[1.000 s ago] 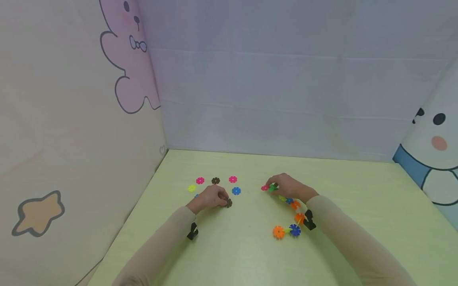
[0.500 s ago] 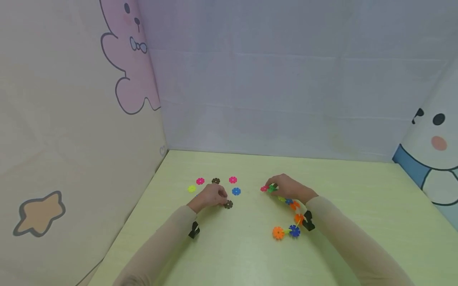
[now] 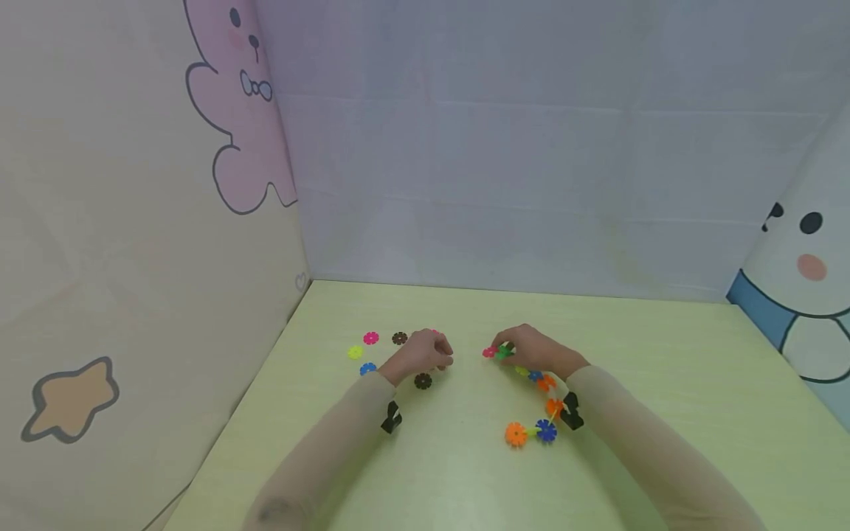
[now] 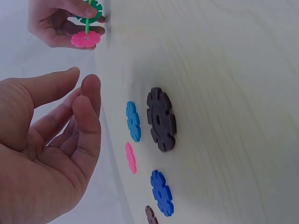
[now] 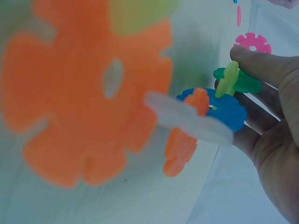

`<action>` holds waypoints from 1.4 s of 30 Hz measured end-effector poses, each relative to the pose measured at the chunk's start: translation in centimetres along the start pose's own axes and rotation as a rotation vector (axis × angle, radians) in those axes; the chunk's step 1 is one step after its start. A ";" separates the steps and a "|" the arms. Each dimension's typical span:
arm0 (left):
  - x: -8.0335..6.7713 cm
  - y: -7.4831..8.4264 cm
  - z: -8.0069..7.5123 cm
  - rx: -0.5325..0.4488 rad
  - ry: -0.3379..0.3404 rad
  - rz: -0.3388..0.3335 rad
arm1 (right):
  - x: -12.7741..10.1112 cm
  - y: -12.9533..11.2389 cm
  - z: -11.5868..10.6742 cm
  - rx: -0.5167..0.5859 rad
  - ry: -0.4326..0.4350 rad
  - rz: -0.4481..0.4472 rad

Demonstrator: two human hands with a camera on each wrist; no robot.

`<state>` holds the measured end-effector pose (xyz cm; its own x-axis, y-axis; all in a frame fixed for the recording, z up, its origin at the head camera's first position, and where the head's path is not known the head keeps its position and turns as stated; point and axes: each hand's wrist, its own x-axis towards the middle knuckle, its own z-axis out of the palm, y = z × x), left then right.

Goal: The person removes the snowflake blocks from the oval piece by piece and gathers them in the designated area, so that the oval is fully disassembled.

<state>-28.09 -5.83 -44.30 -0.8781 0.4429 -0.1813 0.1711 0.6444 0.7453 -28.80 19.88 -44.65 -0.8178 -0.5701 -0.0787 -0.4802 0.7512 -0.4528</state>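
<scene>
My left hand (image 3: 420,354) hovers above the table with loosely bent fingers and nothing between thumb and fingertips. A dark brown notched plastic disc (image 4: 161,120) lies flat near it, and a light blue disc (image 4: 133,121) lies just beyond. My right hand (image 3: 531,346) pinches the far end of a chain of interlocking notched discs. Its green disc (image 4: 96,13) and pink disc (image 4: 85,39) are at the fingertips. The chain curves toward the near side through a blue disc (image 5: 229,112) and a large orange disc (image 5: 84,93), ending at an orange disc (image 3: 516,434).
Several loose discs lie flat around my left hand: a pink disc (image 3: 371,338), a brown disc (image 3: 399,338), a yellow disc (image 3: 355,352) and a blue disc (image 3: 368,369). Fabric walls (image 3: 531,184) border the table (image 3: 438,472) at the back and left.
My left hand has let go of the dark brown disc, which stays on the table, and has moved right and slightly away. My right hand keeps its hold with little movement.
</scene>
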 end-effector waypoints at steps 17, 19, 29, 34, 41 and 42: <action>2.8 2.1 3.9 -0.097 0.183 0.012 | 0.1 0.4 0.2 0.024 -0.006 -0.020; 3.0 2.2 4.2 -0.088 0.199 0.023 | 0.0 0.4 0.2 0.027 -0.007 -0.015; 3.5 2.8 5.0 -0.076 0.185 0.030 | 0.0 0.3 0.2 0.050 0.001 -0.020; 3.5 2.9 5.2 -0.087 0.169 0.024 | 0.0 0.2 0.2 0.070 0.001 -0.001; 3.4 2.9 5.3 -0.081 0.200 0.033 | 0.0 0.8 0.3 0.085 0.018 0.013; 3.3 2.9 5.3 -0.079 0.204 0.032 | -0.1 0.8 0.3 0.081 0.023 0.014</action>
<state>-28.15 0.80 -46.12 -0.9464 0.3219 -0.0288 0.1720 0.5772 0.7983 -29.06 20.45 -45.26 -0.8317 -0.5513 -0.0660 -0.4421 0.7293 -0.5222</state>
